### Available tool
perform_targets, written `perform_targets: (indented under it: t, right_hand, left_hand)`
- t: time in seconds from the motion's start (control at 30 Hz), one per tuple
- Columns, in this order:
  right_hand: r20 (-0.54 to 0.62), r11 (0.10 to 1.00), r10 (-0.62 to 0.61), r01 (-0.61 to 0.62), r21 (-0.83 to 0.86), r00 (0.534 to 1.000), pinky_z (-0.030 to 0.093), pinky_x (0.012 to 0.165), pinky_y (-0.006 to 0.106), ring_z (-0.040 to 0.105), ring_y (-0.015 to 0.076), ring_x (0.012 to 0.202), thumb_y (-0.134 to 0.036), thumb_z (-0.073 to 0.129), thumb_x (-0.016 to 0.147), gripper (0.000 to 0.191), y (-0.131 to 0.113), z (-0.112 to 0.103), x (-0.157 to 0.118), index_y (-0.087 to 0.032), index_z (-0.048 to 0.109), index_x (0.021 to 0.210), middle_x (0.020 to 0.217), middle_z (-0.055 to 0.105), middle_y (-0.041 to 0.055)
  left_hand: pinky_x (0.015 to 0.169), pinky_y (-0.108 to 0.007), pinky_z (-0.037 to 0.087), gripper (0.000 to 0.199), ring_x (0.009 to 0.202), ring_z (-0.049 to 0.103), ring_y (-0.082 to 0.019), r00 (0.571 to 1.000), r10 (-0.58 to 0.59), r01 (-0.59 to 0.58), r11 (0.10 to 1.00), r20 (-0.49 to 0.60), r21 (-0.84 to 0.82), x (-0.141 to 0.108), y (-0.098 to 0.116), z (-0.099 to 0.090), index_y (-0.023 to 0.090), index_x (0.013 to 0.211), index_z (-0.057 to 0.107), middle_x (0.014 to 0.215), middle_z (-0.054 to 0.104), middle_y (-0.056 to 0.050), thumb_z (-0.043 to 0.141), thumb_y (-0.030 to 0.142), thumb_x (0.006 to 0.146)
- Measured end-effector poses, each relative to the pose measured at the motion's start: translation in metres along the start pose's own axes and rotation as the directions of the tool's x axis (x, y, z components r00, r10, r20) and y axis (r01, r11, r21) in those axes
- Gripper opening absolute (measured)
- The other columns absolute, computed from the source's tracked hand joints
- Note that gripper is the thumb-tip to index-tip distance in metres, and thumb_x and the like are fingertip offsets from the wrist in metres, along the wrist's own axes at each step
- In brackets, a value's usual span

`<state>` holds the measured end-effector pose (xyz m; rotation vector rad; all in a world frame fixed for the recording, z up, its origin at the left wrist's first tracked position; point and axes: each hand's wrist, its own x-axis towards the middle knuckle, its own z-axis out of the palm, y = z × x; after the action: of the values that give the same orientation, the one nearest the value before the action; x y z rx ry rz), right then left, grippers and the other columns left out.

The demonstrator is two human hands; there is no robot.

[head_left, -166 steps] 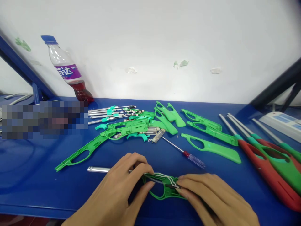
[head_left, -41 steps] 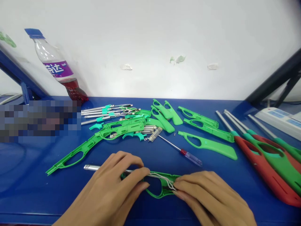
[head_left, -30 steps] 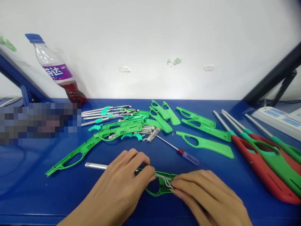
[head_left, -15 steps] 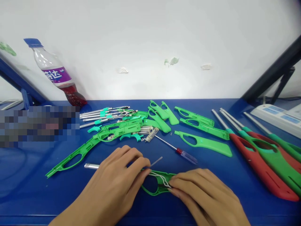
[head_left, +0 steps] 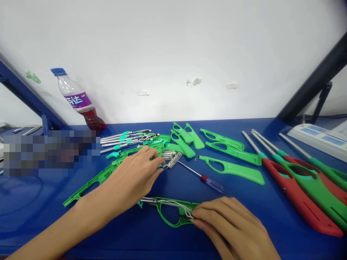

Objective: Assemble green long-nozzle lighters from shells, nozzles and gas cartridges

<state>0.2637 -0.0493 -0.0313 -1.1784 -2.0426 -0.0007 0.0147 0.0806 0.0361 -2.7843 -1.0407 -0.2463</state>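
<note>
The right hand (head_left: 230, 221) pinches the green shell (head_left: 182, 220), best gently, sparing the wires (head_left: 176, 203); the left hand's (head_left: 135, 174) grip I can't tell

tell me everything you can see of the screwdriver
The screwdriver lies slantwise on the blue table: thin silvery shaft, red collar, translucent purplish handle, apparently plastic. Its shaft end meets or nearly meets a small clear part; its tip is unclear. Neither hand touches it.
</note>
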Motion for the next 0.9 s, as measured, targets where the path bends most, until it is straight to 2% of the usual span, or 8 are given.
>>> perform_targets:
  t: [0.2, 0.37, 0.57, 0.73, 0.9]
  right_hand:
    - [-0.003, 1.000, 0.020, -0.020, 0.004, 1.000, 0.051, 0.079, 0.026, 0.073, 0.0104, 0.083, -0.028, 0.054, 0.113, 0.019, -0.001, 0.002, -0.001, -0.031, 0.072, 0.111, 0.101, 0.080, -0.0084]
    - [-0.010, 1.000, 0.021, -0.021, 0.003, 1.000, 0.051, 0.079, 0.026, 0.073, 0.0110, 0.083, -0.027, 0.054, 0.112, 0.018, -0.001, 0.001, -0.002, -0.030, 0.072, 0.112, 0.100, 0.080, -0.0075]
    - [-0.004, 0.999, 0.037, -0.037, 0.012, 0.999, 0.052, 0.079, 0.027, 0.073, 0.0114, 0.083, -0.027, 0.055, 0.112, 0.018, -0.002, 0.001, -0.001, -0.030, 0.073, 0.110, 0.099, 0.080, -0.0065]
    - [-0.017, 0.999, 0.035, -0.035, 0.021, 0.999, 0.053, 0.078, 0.026, 0.073, 0.0108, 0.081, -0.027, 0.056, 0.111, 0.018, -0.003, 0.000, 0.000, -0.030, 0.074, 0.109, 0.098, 0.081, -0.0062]
    - [-0.018, 1.000, 0.020, -0.020, 0.001, 1.000, 0.056, 0.078, 0.024, 0.075, 0.0108, 0.081, -0.024, 0.059, 0.109, 0.018, -0.002, -0.003, 0.001, -0.028, 0.076, 0.108, 0.096, 0.081, -0.0045]
  left_hand:
    - [0.069, -0.037, 0.052, 0.014, 0.097, 0.064, -0.029, 0.999, -0.021, 0.020, 0.999, 0.032, 0.035, 0.010, 0.003, 0.005, 0.018, 0.111, 0.074, 0.102, 0.067, -0.007, 0.063, 0.024, 0.104]
    - [0.067, -0.036, 0.051, 0.016, 0.095, 0.066, -0.028, 0.998, -0.031, 0.029, 0.999, 0.046, 0.043, 0.011, 0.004, 0.010, 0.019, 0.109, 0.074, 0.101, 0.067, -0.007, 0.059, 0.021, 0.104]
    - [0.068, -0.033, 0.052, 0.023, 0.099, 0.067, -0.026, 0.998, -0.062, 0.062, 0.997, -0.002, 0.051, 0.005, -0.006, 0.010, 0.022, 0.114, 0.072, 0.107, 0.068, -0.008, 0.051, 0.023, 0.106]
    - [0.064, -0.033, 0.049, 0.028, 0.093, 0.066, -0.026, 0.994, -0.104, 0.108, 0.989, -0.044, 0.097, -0.003, -0.016, 0.010, 0.021, 0.115, 0.073, 0.105, 0.067, -0.009, 0.047, 0.025, 0.106]
    - [0.062, -0.033, 0.048, 0.023, 0.099, 0.066, -0.028, 0.993, -0.111, 0.115, 0.987, -0.045, 0.112, -0.006, -0.013, 0.011, 0.020, 0.105, 0.074, 0.104, 0.069, -0.009, 0.052, 0.024, 0.104]
